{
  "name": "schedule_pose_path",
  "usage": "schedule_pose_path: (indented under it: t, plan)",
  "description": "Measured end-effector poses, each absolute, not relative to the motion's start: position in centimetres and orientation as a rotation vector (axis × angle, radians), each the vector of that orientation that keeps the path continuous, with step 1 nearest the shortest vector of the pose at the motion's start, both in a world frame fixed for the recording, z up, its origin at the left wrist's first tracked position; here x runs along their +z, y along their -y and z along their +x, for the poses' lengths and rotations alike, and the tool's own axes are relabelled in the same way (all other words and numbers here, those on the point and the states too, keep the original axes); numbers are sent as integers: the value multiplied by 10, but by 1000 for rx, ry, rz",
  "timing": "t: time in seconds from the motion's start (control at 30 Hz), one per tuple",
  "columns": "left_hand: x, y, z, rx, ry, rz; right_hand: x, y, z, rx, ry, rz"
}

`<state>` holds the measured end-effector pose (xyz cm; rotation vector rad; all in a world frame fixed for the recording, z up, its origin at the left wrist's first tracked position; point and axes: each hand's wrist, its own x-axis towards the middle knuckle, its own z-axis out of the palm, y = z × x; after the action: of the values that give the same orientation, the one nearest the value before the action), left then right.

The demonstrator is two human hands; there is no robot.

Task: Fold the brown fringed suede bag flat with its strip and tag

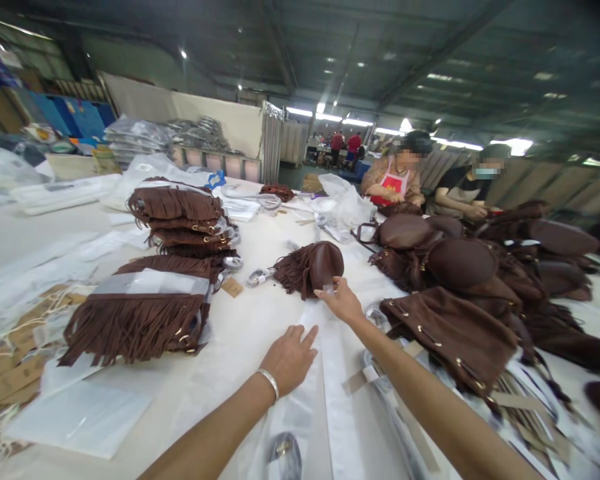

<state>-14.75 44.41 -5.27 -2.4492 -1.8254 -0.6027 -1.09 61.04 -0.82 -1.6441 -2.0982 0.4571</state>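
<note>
My left hand [291, 357] lies palm down with its fingers spread on a long white sheet [333, 400], paper or thin plastic. A light bracelet circles that wrist. My right hand [343, 303] reaches to the near edge of a brown fringed bag [325, 263] with a rounded base. Its thumb and fingers close on a small clear strip [328, 290], too small to name surely. A coiled strap in clear wrap [284, 457] lies below my left hand. Another wrapped coil [259, 277] sits beside the fringed bag.
Brown fringed bags form a stack [180, 213] at left; more brown bags [460, 263] are heaped at right. Cardboard tags with strings [15, 367] and clear plastic bags [80, 413] lie front left. Two people [395, 180] work across the table.
</note>
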Motion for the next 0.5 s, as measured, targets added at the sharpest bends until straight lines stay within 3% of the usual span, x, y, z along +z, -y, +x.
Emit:
schedule_pose_path:
  t: [0.17, 0.33, 0.5]
  plan:
    - [-50, -456, -141, -503, 1932, -2415, 11, -614, -27, -11, 2372, -1486]
    - [-52, -468, -137, -465, 1995, -2400, 20, -631, -56, -52, 2398, -1812]
    - [-55, -483, -132, -466, 2068, -2340, 64, -659, -54, -245, 2378, -1706]
